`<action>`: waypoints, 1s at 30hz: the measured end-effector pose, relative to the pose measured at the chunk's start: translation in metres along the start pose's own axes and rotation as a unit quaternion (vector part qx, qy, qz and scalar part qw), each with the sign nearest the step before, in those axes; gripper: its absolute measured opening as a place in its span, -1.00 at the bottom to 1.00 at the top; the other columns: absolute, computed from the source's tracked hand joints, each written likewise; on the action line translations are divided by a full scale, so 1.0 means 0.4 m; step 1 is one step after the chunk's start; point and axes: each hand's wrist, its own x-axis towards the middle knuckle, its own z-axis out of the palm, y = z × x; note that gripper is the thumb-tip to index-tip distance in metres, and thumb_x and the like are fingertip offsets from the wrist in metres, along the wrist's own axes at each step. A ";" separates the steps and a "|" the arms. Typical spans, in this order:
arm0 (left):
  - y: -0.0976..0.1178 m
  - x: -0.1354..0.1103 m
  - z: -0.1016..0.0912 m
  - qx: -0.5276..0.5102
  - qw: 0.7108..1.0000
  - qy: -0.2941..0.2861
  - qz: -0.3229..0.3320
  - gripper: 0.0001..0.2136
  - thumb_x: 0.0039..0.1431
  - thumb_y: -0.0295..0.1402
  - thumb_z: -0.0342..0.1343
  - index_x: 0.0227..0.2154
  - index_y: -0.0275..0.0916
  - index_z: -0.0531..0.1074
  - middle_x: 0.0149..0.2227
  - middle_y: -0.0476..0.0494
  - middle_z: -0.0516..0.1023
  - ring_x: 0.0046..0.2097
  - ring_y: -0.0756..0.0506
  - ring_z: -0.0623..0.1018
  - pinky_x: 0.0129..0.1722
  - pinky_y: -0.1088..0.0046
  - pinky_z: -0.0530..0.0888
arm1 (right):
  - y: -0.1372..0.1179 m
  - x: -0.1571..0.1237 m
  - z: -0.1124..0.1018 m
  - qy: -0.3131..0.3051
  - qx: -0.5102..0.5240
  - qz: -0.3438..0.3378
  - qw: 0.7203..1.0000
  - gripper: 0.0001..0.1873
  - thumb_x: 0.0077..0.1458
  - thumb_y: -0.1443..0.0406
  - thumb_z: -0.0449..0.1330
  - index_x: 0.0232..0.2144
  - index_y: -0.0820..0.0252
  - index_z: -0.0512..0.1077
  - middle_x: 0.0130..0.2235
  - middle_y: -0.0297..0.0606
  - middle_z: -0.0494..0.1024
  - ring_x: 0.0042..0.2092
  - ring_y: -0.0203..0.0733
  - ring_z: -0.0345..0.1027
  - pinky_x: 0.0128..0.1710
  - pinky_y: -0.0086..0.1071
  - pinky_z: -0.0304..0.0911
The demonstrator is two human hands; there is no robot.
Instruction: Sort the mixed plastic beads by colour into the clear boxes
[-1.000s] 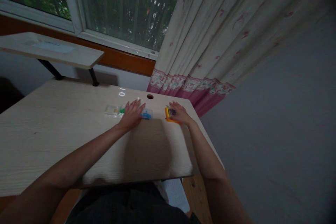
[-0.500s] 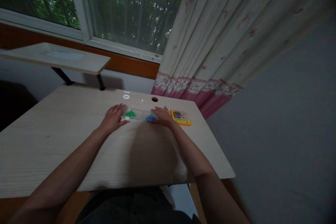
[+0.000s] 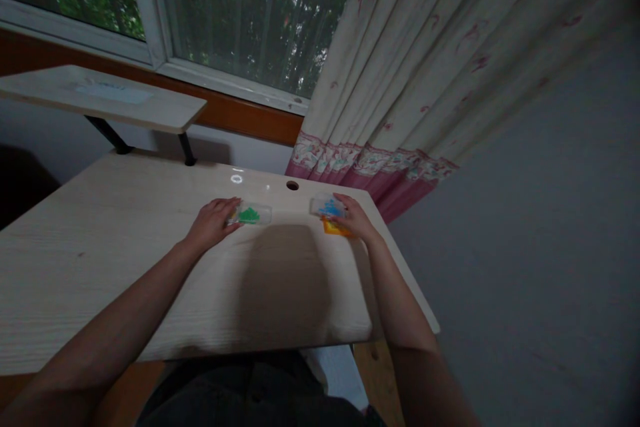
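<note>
My left hand (image 3: pixel 216 219) grips the left end of a clear plastic box holding small green pieces (image 3: pixel 249 215), which lies on the desk. My right hand (image 3: pixel 356 219) is closed around the right end of a second clear box with small blue pieces (image 3: pixel 327 207). That blue-piece box is over the far part of a flat yellow-orange case (image 3: pixel 336 227), hiding much of it. Whether the box rests on the case or hovers above it, I cannot tell.
The pale wooden desk (image 3: pixel 125 267) has a round cable hole (image 3: pixel 293 185) near its back edge. A raised shelf (image 3: pixel 165 110) on black legs stands at the back left. A patterned curtain (image 3: pixel 370 153) hangs behind the desk's right corner, beside a window.
My right hand has moved right with the blue-piece box, from beside the green-piece box to over the yellow-orange case. My left hand has stayed at the green-piece box.
</note>
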 end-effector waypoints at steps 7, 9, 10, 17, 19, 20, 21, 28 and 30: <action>0.033 0.004 0.009 -0.011 1.000 -0.019 0.006 -0.44 0.28 -0.04 0.01 0.26 -0.15 0.23 0.23 -0.23 0.37 0.22 -0.29 0.34 0.22 0.07 0.25 | 0.105 -0.030 -0.063 -0.047 0.047 0.084 0.994 -0.20 -0.12 0.21 0.39 0.20 0.17 0.34 0.25 -0.05 0.32 0.25 0.06 0.23 0.28 -0.06 0.13; 0.035 0.003 0.011 -0.020 1.000 -0.016 0.011 -0.43 0.28 -0.03 0.00 0.27 -0.17 0.21 0.25 -0.26 0.34 0.23 -0.29 0.32 0.23 0.06 0.25 | 0.118 -0.031 -0.069 -0.065 0.053 0.118 0.990 -0.19 -0.14 0.23 0.39 0.20 0.21 0.34 0.25 -0.01 0.33 0.23 0.10 0.25 0.26 -0.04 0.16; 0.035 0.002 0.012 -0.028 0.999 -0.011 0.014 -0.41 0.28 -0.02 0.00 0.28 -0.18 0.18 0.26 -0.27 0.31 0.25 -0.29 0.31 0.24 0.07 0.25 | 0.124 -0.029 -0.072 -0.075 0.059 0.131 0.987 -0.18 -0.15 0.23 0.40 0.20 0.21 0.34 0.24 -0.01 0.34 0.23 0.12 0.26 0.26 -0.03 0.17; 0.033 -0.004 0.017 -0.069 0.997 0.009 0.023 -0.29 0.21 0.00 0.10 0.32 -0.20 0.09 0.36 -0.34 0.10 0.36 -0.31 0.14 0.29 0.06 0.20 | 0.129 -0.009 -0.099 -0.119 0.070 0.127 0.982 -0.13 -0.19 0.29 0.40 0.22 0.10 0.30 0.29 -0.11 0.28 0.29 0.12 0.18 0.31 0.04 0.08; 0.030 -0.006 0.015 -0.079 0.996 -0.003 0.027 -0.25 0.18 0.00 0.13 0.34 -0.21 0.06 0.37 -0.35 0.07 0.37 -0.31 0.12 0.30 0.06 0.20 | 0.097 -0.008 -0.098 -0.109 0.040 0.110 0.987 -0.02 -0.20 0.25 0.42 0.29 0.12 0.20 0.34 -0.08 0.18 0.34 0.12 0.08 0.34 0.06 -0.01; 0.027 -0.007 0.014 -0.085 0.996 -0.011 0.031 -0.23 0.17 0.00 0.14 0.35 -0.21 0.03 0.38 -0.35 0.06 0.38 -0.31 0.11 0.30 0.07 0.20 | 0.072 -0.007 -0.093 -0.100 0.021 0.093 0.990 0.03 -0.20 0.22 0.43 0.31 0.13 0.15 0.36 -0.06 0.13 0.37 0.13 0.00 0.36 0.06 -0.06; 0.023 -0.008 0.012 -0.091 0.995 -0.018 0.036 -0.21 0.16 0.00 0.15 0.35 -0.21 0.01 0.38 -0.35 0.05 0.38 -0.31 0.10 0.30 0.07 0.19 | 0.041 -0.005 -0.083 -0.091 -0.002 0.075 0.993 0.05 -0.20 0.19 0.45 0.32 0.13 0.13 0.37 -0.05 0.09 0.39 0.14 -0.07 0.37 0.08 -0.12; -0.017 -0.017 -0.016 -0.137 0.988 -0.057 0.051 -0.19 0.17 -0.07 0.15 0.38 -0.23 -0.08 0.35 -0.34 0.14 0.33 -0.28 0.23 0.28 0.10 0.22 | -0.201 0.051 0.125 -0.174 0.013 -0.131 0.976 -0.13 0.04 0.10 0.33 0.33 0.03 0.12 0.38 -0.15 0.08 0.40 -0.04 -0.06 0.37 -0.05 -0.07; -0.022 -0.018 -0.029 -0.150 0.986 -0.062 0.034 -0.20 0.18 -0.10 0.13 0.38 -0.22 -0.07 0.32 -0.32 0.21 0.29 -0.27 0.29 0.26 0.11 0.26 | -0.246 0.077 0.197 -0.214 0.026 -0.153 0.964 -0.11 0.06 0.05 0.31 0.34 0.08 0.08 0.39 -0.10 0.06 0.40 -0.05 -0.06 0.37 -0.08 -0.07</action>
